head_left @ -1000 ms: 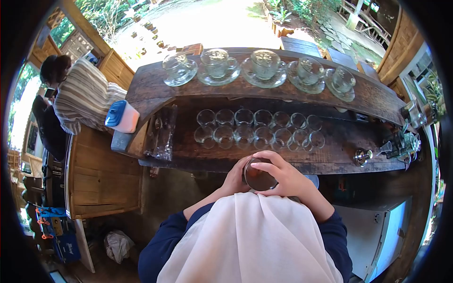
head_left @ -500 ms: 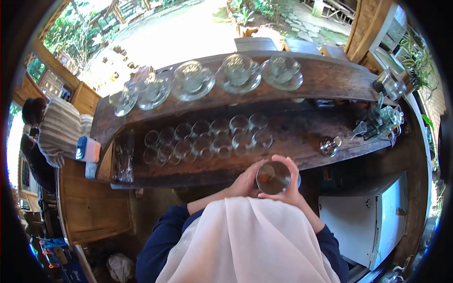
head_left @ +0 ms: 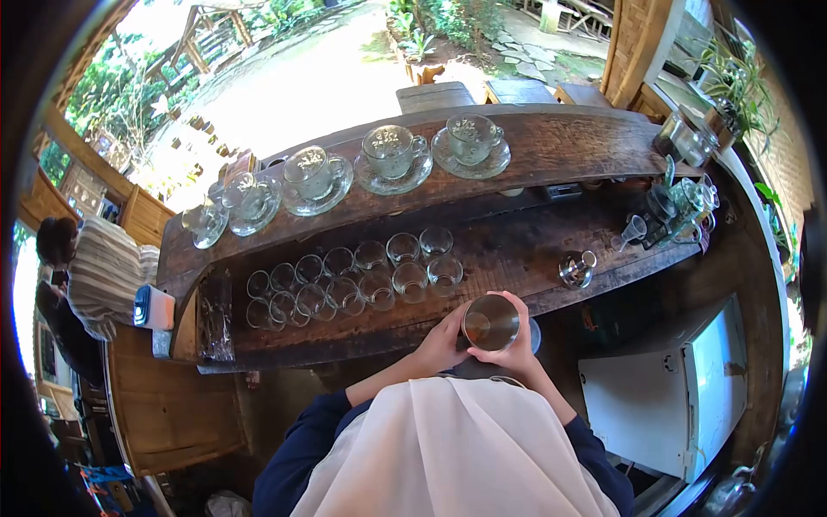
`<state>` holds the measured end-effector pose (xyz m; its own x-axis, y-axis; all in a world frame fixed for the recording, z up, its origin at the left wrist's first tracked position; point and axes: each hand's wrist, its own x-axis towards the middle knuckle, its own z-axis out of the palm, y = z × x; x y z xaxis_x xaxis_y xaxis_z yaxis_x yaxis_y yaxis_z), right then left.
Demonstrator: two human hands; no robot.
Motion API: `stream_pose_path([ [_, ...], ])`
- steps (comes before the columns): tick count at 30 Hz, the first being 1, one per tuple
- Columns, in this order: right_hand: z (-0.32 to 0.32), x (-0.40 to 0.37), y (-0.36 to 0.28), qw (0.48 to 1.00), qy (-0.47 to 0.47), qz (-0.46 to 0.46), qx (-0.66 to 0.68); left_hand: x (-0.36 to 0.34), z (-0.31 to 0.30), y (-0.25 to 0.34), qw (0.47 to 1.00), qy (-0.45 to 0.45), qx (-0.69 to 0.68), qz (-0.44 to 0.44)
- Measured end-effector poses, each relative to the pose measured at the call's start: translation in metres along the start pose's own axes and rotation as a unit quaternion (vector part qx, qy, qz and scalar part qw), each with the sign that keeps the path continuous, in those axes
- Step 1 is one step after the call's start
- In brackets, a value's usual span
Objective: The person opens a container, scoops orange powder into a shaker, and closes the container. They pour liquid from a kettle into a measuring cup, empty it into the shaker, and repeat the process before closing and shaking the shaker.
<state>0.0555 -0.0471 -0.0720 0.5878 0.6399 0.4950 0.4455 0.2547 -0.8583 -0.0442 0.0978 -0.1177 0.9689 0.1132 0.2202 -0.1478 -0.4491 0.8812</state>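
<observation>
Between my two hands is a round, open-topped container (head_left: 491, 323), held in front of my chest at the near edge of the wooden counter. My left hand (head_left: 442, 345) presses against its left side, and my right hand (head_left: 517, 340) wraps round its right side. Two rows of clear glasses (head_left: 370, 256) stand on the lower counter beyond my left hand. A small shiny pitcher (head_left: 576, 269) is on the same counter to the right. Glass cups on saucers (head_left: 389, 155) line the raised bar top.
Glass jars (head_left: 685, 138) and a glass dispenser with a funnel (head_left: 633, 231) are at the right end. A white fridge (head_left: 637, 401) is at lower right. Two people (head_left: 108, 267) are at the far left, near a blue-and-white box (head_left: 153, 308). Stools (head_left: 435, 97) stand behind the bar.
The view has shifted, so the counter and glasses appear lower and further left. Both hands remain round the container, which is now slightly further left in view.
</observation>
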Motion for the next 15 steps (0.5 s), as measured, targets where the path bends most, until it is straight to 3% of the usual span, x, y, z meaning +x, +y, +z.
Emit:
stream_pose_path([
  [4,0.008,0.001,0.008,0.998,0.042,-0.027,0.048,0.002,0.002,-0.003,0.999,0.026,0.013,0.020],
  [15,0.011,-0.008,0.012,0.996,0.078,0.006,0.039,0.002,0.004,0.002,0.996,0.056,0.022,0.060],
])
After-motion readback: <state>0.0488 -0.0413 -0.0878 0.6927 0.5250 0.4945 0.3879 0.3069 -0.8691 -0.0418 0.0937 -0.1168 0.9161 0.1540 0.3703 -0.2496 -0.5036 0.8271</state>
